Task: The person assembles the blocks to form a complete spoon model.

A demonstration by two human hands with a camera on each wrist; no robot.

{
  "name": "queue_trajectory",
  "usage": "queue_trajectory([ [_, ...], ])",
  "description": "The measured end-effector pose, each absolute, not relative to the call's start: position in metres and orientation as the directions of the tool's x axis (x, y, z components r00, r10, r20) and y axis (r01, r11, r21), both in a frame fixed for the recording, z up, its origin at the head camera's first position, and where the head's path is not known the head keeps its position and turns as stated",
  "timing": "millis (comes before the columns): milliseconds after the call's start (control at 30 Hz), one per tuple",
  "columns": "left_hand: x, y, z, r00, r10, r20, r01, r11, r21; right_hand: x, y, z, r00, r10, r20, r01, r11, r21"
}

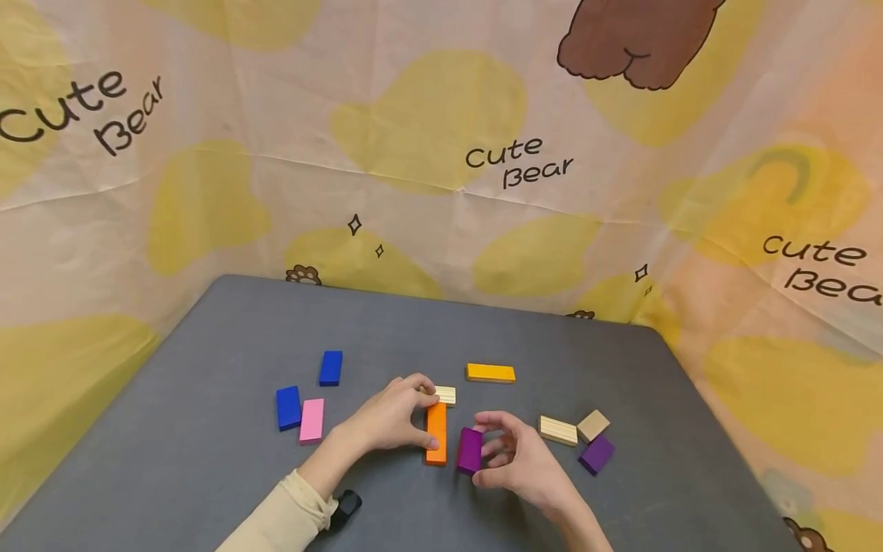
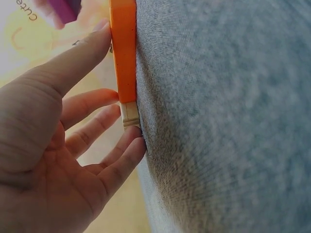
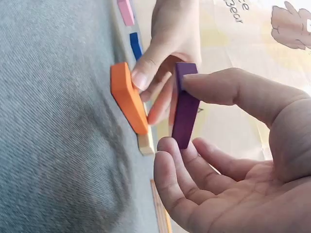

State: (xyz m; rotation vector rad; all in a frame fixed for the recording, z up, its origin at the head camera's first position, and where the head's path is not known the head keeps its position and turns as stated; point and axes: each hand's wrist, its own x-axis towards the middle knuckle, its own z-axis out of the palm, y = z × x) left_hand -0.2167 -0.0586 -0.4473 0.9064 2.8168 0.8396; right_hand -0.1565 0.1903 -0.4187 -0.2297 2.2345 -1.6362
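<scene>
An orange block (image 1: 436,435) lies lengthwise on the dark table, its far end against a light wooden block (image 1: 447,395). My left hand (image 1: 396,414) rests over both, the thumb touching the orange block's side and the fingers at the wooden one. To the right, my right hand (image 1: 520,464) pinches a purple block (image 1: 470,451) between thumb and fingertips. In the right wrist view the purple block (image 3: 185,109) is held up off the cloth, apart from the orange block (image 3: 127,97).
Two blue blocks (image 1: 330,368) and a pink block (image 1: 312,421) lie left. A yellow block (image 1: 490,373) lies behind. On the right are a striped wooden block (image 1: 558,430), a plain wooden block (image 1: 593,426) and a dark purple block (image 1: 596,455).
</scene>
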Motion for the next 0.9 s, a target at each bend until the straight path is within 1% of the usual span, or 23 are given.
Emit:
queue_trajectory([
  [67, -0.217, -0.058, -0.447, -0.823, 0.559, 0.099, 0.523, 0.678, 0.516, -0.156, 0.19, -0.421, -0.905, -0.381, -0.192, 0.056, 0.341, -0.939],
  [233, -0.217, -0.058, -0.445, -0.821, 0.564, 0.082, 0.52, 0.682, 0.514, -0.154, 0.189, -0.427, -0.837, -0.493, -0.237, 0.055, 0.355, -0.933],
  [333, -0.217, -0.058, -0.445, -0.821, 0.565, 0.079, 0.52, 0.684, 0.512, -0.153, 0.187, -0.431, -0.808, -0.534, -0.249, 0.049, 0.361, -0.931],
  [400, -0.217, -0.058, -0.444, -0.822, 0.565, 0.079, 0.52, 0.685, 0.51, -0.153, 0.186, -0.434, -0.799, -0.545, -0.253, 0.041, 0.371, -0.928],
  [533, -0.216, -0.058, -0.444, -0.82, 0.566, 0.083, 0.525, 0.686, 0.503, -0.152, 0.18, -0.438, -0.805, -0.532, -0.264, 0.03, 0.408, -0.913],
  [700, -0.216, -0.058, -0.445, -0.823, 0.561, 0.092, 0.528, 0.694, 0.49, -0.15, 0.17, -0.441, -0.837, -0.497, -0.23, -0.02, 0.447, -0.894],
  [900, -0.218, -0.058, -0.447, -0.825, 0.556, 0.099, 0.528, 0.697, 0.485, -0.15, 0.164, -0.444, -0.865, -0.468, -0.178, -0.044, 0.426, -0.904],
])
